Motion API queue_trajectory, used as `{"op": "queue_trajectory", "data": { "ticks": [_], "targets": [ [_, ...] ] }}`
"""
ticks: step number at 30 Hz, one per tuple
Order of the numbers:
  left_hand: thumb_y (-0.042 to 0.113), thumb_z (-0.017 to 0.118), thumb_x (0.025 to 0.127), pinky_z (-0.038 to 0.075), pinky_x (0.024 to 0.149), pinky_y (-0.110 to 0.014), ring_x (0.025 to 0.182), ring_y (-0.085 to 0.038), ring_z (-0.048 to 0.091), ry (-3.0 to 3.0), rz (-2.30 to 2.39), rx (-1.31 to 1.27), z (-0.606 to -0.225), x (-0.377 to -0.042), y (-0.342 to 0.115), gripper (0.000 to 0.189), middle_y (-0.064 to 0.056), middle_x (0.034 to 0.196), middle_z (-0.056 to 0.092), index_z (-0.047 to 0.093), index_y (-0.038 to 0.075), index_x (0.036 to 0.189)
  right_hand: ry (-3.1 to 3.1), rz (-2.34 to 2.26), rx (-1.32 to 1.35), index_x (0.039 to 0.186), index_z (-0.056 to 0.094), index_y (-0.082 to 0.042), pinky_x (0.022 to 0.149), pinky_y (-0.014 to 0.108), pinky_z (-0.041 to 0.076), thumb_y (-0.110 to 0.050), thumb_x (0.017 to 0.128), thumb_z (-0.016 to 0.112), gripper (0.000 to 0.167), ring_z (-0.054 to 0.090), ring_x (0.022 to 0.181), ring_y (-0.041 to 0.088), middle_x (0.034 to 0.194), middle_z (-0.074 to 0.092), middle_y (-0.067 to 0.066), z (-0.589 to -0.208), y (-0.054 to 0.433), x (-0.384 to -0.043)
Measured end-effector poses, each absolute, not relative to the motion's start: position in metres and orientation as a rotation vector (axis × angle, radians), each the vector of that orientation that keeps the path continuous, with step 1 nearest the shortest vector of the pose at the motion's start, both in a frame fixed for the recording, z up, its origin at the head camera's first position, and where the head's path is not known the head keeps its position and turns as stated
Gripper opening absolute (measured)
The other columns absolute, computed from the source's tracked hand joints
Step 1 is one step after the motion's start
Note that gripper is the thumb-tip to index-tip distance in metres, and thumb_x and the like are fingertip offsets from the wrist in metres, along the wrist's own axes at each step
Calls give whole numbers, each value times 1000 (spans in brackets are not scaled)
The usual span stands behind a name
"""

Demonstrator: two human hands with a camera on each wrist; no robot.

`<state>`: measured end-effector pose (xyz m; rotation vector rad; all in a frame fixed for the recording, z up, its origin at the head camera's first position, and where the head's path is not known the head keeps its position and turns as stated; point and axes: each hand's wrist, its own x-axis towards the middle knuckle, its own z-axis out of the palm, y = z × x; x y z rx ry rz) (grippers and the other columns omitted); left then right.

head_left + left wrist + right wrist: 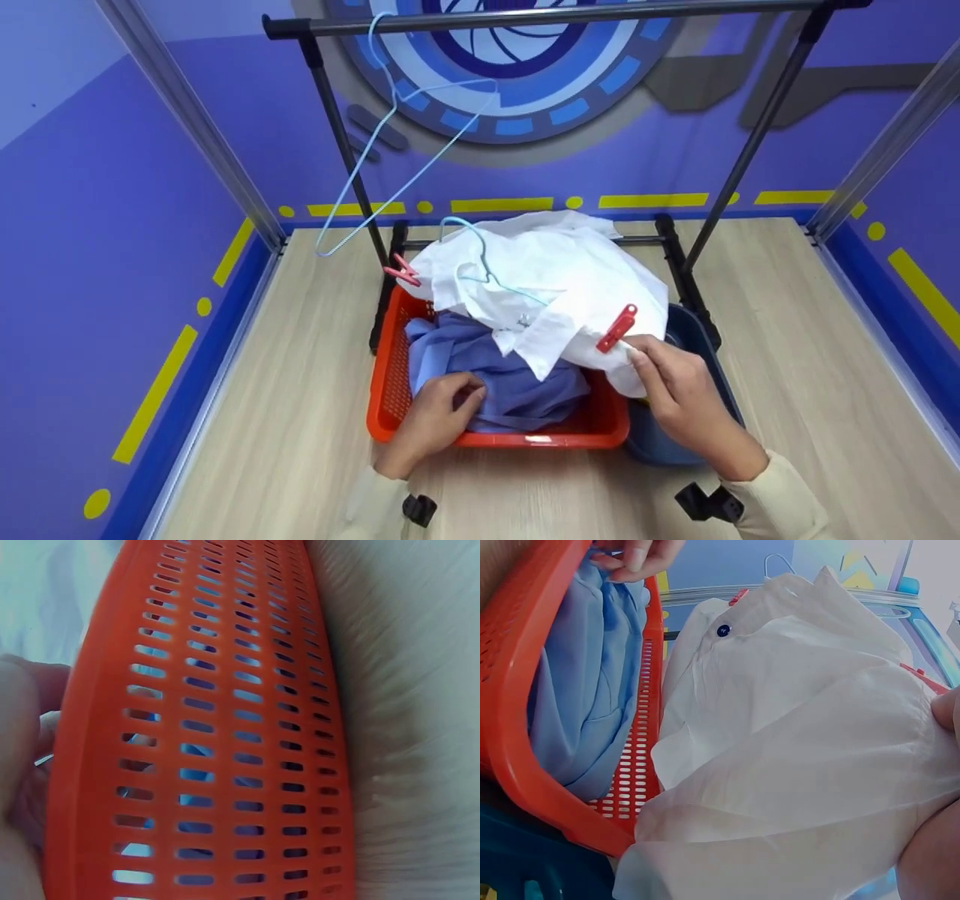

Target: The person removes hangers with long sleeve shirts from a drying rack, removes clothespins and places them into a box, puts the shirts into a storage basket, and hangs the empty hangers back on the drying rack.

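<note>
A white shirt [570, 255] with a light-blue hanger [480, 244] in its neck lies over the red basket and the bin beside it. My right hand [679, 390] pinches the shirt's fabric at its right side, right beside a red clothespin [617, 328] clipped there. Another red clothespin [403, 270] sits at the opposite shoulder. My left hand [439, 412], fingers loosely curled, is over the near left part of the red basket [382, 375]. Its fingertips are right at the blue garment [517, 375] inside. In the right wrist view a dark button [724, 631] shows on the shirt.
A dark blue bin [675, 442] stands against the basket's right side, partly under the shirt. Behind, a black clothes rack [540, 16] spans the table, with an unused light-blue hanger [409, 172] on its left end. Purple panels [150, 225] enclose the wooden tabletop [300, 337].
</note>
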<state>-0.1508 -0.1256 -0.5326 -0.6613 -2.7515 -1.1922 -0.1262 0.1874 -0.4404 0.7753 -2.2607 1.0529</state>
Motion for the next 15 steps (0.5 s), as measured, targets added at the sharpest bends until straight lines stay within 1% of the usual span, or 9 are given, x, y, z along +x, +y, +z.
{"op": "queue_trajectory", "data": {
  "ticks": [5,7,10,13,15],
  "targets": [
    [18,61,95,54,76,-34,81,-7,61,-2605,-1229,-690,-518,-154,-124,11,5,87,68,69,11,94,-2237,1070,782,100,67,-6,64,14,46,16,82,60,29,56,71,5,88,69,0,-444,188,-127],
    [16,61,95,54,74,-32,79,-5,60,-2492,-1234,-706,-510,-155,-124,9,6,84,67,68,12,92,-2218,1070,791,100,68,-6,63,15,45,16,83,59,30,56,71,6,87,69,0,-446,187,-127],
    [12,64,93,53,71,-27,77,-5,60,-2276,-1236,-703,-496,-157,-123,5,6,81,65,68,13,89,-2225,1070,790,101,67,-7,63,16,45,15,84,58,29,56,72,5,88,68,0,-448,187,-126],
    [7,65,90,52,76,-22,82,-9,61,-2092,-1232,-660,-482,-159,-123,6,3,85,65,68,11,92,-2252,1080,775,101,67,-8,64,16,46,13,86,58,27,56,73,4,89,69,0,-450,187,-125],
    [5,65,89,50,85,-19,90,-12,61,-2028,-1232,-612,-475,-161,-123,10,1,94,66,68,10,98,-2271,1089,760,101,67,-8,64,15,47,12,87,58,26,57,73,4,90,69,-2,-451,187,-124]
  ]
}}
